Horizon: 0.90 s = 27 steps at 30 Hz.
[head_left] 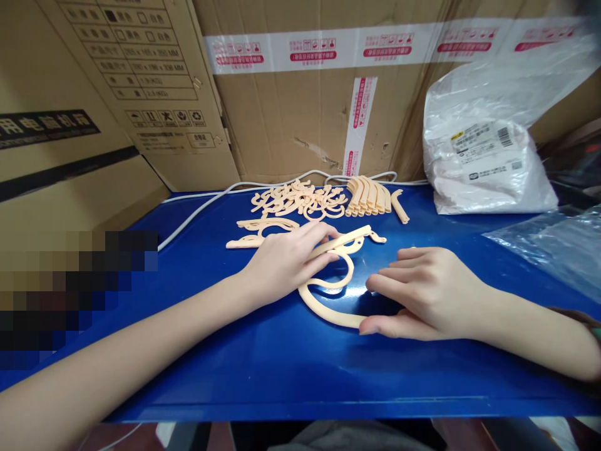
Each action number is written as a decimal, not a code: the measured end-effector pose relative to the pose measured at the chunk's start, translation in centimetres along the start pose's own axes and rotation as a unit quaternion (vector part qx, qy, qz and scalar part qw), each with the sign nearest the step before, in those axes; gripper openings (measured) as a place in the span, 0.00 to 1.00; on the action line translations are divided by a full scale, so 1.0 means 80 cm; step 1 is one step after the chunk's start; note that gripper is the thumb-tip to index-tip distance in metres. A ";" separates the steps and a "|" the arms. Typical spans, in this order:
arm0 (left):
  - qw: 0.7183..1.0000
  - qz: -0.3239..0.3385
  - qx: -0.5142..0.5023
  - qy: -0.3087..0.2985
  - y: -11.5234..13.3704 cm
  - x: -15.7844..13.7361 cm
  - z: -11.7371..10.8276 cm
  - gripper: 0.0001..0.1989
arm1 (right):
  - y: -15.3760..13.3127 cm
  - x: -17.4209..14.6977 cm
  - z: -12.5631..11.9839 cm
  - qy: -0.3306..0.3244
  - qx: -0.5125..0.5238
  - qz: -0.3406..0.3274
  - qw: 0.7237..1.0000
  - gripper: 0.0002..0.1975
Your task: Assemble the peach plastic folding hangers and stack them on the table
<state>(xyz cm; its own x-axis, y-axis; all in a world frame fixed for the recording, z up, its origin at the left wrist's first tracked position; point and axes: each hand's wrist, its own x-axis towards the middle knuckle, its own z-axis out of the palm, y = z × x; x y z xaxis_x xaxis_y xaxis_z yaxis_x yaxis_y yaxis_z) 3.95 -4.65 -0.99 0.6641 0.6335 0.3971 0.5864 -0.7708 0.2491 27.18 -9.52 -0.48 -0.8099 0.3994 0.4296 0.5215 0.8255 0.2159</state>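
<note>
My left hand [293, 257] is closed around a cream-coloured, straight-to-curved strip [354, 236], thumb and fingers gripping it from the left. Below it lies an S-shaped cream curved piece [323, 310] whose long arc sweeps down to the right. The thumb of my right hand [425, 294] touches or covers the arc's right end; the other fingers are stretched out and apart from the thumb. A small hooked piece [378, 238] sits just past the strip's tip. More cream curved pieces [267, 223] lie partly hidden behind my left hand.
On the blue table [291, 376], small hooked cream parts [295, 199] lie in a pile, beside stacked curved bars [369, 197] and one single bar [400, 207]. A white cable [197, 216] runs behind. Cardboard boxes [282, 125] form the back; a plastic bag [488, 163] stands right.
</note>
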 end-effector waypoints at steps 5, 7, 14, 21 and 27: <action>1.000 -0.015 -0.018 -0.008 0.001 0.001 0.000 0.11 | -0.002 -0.001 -0.004 0.004 -0.036 -0.005 0.999 0.27; 1.000 -0.015 -0.016 -0.009 0.001 0.001 0.000 0.11 | -0.001 -0.001 -0.005 0.017 -0.041 -0.004 0.999 0.24; 0.999 0.035 0.028 0.000 0.001 0.001 0.001 0.12 | 0.001 0.000 -0.010 0.026 0.008 0.007 1.000 0.18; 0.998 0.047 0.035 0.012 0.000 0.000 0.002 0.13 | 0.003 0.004 -0.005 -0.055 0.165 -0.010 0.985 0.16; 0.999 0.030 0.018 0.010 -0.001 0.000 0.002 0.12 | 0.002 0.004 -0.003 -0.068 0.182 -0.018 0.981 0.17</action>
<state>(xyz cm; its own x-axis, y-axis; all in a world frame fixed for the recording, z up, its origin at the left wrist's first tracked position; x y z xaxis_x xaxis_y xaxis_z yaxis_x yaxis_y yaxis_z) 3.98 -4.61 -1.13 0.6902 0.5838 0.4276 0.5621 -0.8046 0.1913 27.06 -9.36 -0.08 -0.8672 0.3968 0.3008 0.3818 0.9177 -0.1096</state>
